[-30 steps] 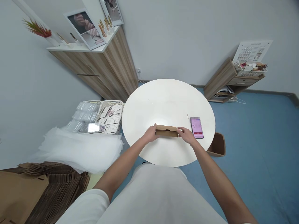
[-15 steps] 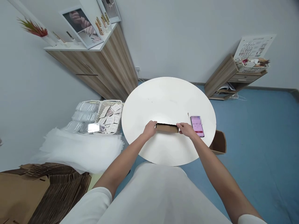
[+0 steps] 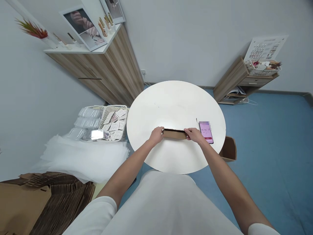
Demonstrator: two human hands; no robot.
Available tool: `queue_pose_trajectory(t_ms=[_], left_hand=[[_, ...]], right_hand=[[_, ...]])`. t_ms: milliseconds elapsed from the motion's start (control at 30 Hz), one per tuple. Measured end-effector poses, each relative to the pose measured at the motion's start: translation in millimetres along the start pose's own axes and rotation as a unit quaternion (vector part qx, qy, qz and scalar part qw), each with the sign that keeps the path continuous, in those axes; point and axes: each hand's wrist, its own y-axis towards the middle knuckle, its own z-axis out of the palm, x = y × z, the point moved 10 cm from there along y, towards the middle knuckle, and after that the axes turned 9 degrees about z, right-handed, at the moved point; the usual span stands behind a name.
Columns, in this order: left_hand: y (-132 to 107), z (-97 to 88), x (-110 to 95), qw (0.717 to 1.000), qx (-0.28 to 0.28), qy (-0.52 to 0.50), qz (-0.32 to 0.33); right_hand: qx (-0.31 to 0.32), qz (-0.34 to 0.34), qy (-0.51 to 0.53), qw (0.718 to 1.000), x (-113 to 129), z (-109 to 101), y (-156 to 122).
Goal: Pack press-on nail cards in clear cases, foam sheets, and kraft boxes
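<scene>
At the centre of the frame we hold a flat brown cardboard box (image 3: 174, 134) by its two short ends on the round white table (image 3: 171, 104). Our left hand (image 3: 156, 135) grasps its left end with fingers curled over the edge, and our right hand (image 3: 194, 135) grasps the right end the same way. The box lies long side across, near the table's front edge.

Just right of our right hand a phone (image 3: 206, 132) lies face up, close to it but whether touching we cannot tell. Its pink screen shows digits like a timer, too small to read for certain, above a red bar. A chart (image 3: 265, 49) leans at the upper right; its print is unreadable.

Against the picture from a second ago, the box top has dropped: then its lid face showed broad, now we see a thinner, flatter shape. Our hands keep to the same ends.

Left of the table stand white baskets (image 3: 114, 122) with small printed cards and clear packets, and below them a pile of white foam sheets (image 3: 83, 158). Flat cardboard blanks (image 3: 49, 199) are stacked at lower left. A small open carton (image 3: 228, 149) sits on the blue floor under the table's right rim. Nothing blocks our view of the box except our own fingers at its ends.
</scene>
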Motion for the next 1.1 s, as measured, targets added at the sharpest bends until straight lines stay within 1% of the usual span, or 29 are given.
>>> queue_pose_trajectory(t_ms=[100, 233, 367, 467, 633, 700, 800, 900, 1000, 1100], left_hand=[[0, 1.6, 0, 1.000, 0.012, 0.019, 0.003], [0, 0.1, -5, 0.999, 0.012, 0.034, 0.026], [-3, -5.4, -8, 0.999, 0.008, -0.007, 0.034], [-7, -8.1, -6, 0.998, 0.005, -0.066, 0.019], [-9, -4.5, 6, 0.990, -0.006, -0.136, -0.041], [-8, -3.7, 8, 0.989, -0.014, -0.144, -0.044], [-6, -3.9, 8, 0.988, -0.022, -0.147, -0.039], [-5, -2.5, 10, 0.986, -0.018, -0.159, -0.040], [-6, 0.1, 15, 0.984, -0.014, -0.174, -0.045], [-8, 4.5, 22, 0.975, -0.012, -0.212, -0.062]], right_hand=[[0.009, -0.009, 0.009, 1.000, 0, 1, 0], [0.016, -0.023, 0.009, 1.000, -1, 2, 0], [0.018, -0.023, 0.008, 1.000, -5, 3, 3], [0.026, -0.021, 0.021, 0.999, -7, 5, 5], [0.048, -0.041, 0.071, 0.995, -6, 8, 3], [0.052, -0.042, 0.085, 0.994, -6, 9, 2], [0.046, -0.035, 0.079, 0.995, -8, 9, 2], [0.042, -0.027, 0.084, 0.995, -11, 8, 3], [0.040, -0.018, 0.112, 0.993, -16, 7, 4], [0.052, -0.019, 0.148, 0.987, -19, 9, 4]])
